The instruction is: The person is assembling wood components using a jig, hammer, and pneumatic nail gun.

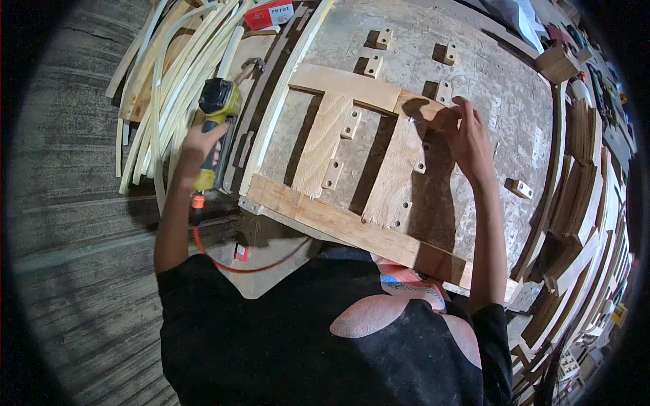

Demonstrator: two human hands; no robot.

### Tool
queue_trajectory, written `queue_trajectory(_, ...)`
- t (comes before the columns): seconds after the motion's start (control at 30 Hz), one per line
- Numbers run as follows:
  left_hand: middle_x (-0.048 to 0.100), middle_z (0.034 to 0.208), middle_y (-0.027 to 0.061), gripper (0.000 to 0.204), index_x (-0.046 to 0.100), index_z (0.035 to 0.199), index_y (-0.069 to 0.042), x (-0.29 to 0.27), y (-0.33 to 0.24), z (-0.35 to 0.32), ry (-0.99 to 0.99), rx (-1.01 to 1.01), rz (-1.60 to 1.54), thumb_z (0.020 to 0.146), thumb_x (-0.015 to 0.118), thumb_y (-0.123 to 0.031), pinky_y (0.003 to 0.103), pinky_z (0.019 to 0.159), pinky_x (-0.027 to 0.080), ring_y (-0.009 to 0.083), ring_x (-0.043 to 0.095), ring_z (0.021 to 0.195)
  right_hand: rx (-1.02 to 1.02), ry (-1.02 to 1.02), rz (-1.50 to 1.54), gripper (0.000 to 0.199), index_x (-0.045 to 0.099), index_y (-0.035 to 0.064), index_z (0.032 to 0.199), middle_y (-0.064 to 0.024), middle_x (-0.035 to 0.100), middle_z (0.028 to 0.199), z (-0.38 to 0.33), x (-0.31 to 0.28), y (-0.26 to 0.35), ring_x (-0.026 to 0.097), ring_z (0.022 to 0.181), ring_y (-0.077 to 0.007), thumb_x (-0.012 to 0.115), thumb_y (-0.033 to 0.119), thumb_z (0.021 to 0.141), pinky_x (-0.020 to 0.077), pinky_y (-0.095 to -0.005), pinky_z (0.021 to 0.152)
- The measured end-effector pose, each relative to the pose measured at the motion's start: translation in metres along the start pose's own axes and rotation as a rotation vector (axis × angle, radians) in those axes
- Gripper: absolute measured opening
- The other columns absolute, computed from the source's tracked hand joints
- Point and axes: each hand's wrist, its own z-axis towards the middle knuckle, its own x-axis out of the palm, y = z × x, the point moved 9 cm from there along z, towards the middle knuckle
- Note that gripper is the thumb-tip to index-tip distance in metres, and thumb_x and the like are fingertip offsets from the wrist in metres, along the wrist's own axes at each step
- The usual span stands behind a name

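At the left, my left hand is wrapped round the handle of a yellow and black air nail gun, held beside the workboard. A red air hose runs from its orange fitting. My right hand, fingers bent and apart, is at the right end of a wooden crosspiece; shadow hides whether it touches. Two rough-ended slats, a left slat and a right slat, lie from the crosspiece toward me, next to small drilled blocks.
The scuffed workboard has a wooden strip along its near edge and more drilled blocks. Long thin wood strips lie at left, near a hammer and a red box. Stacked boards line the right.
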Motion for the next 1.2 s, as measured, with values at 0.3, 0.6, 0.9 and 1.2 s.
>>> queue_trajectory(0.3,0.053,0.062,0.0027,0.038,0.055,0.090,-0.003,0.028,-0.105,-0.039,0.307,0.099,-0.246,0.086,0.061,-0.040,0.030,0.047,0.048,0.0144,0.054,0.047,0.084,0.037,-0.014,0.047,0.043,0.0065,0.124,-0.0165,0.064,0.108,0.005,0.000,-0.001,0.056,0.106,-0.0362,0.061,0.003,0.081,0.0468,-0.0426,0.086)
queue_trajectory(0.6,0.053,0.062,0.0023,0.041,0.053,0.090,-0.004,0.055,-0.138,-0.019,0.346,0.117,-0.142,0.085,0.062,-0.044,0.028,0.046,0.046,0.0121,0.052,0.046,0.120,0.053,-0.003,0.045,0.042,0.0053,0.120,-0.0156,0.062,0.110,0.003,0.002,-0.004,0.056,0.106,-0.0364,0.061,0.003,0.079,0.0478,-0.0435,0.084)
queue_trajectory(0.9,0.055,0.062,0.0022,0.042,0.055,0.086,-0.004,0.057,-0.155,-0.011,0.345,0.155,-0.069,0.085,0.062,-0.046,0.026,0.045,0.046,0.0109,0.053,0.047,0.151,0.041,-0.011,0.033,0.044,0.0082,0.109,-0.0171,0.061,0.103,0.004,0.001,-0.006,0.058,0.098,-0.0390,0.060,0.004,0.081,0.0490,-0.0457,0.076)
queue_trajectory(1.2,0.055,0.062,0.0022,0.044,0.055,0.089,-0.003,0.062,-0.149,-0.007,0.342,0.137,-0.039,0.085,0.063,-0.047,0.026,0.044,0.046,0.0107,0.053,0.046,0.101,0.018,-0.034,0.030,0.043,0.0074,0.109,-0.0186,0.060,0.102,0.003,0.001,-0.006,0.060,0.093,-0.0413,0.060,0.006,0.084,0.0491,-0.0471,0.073)
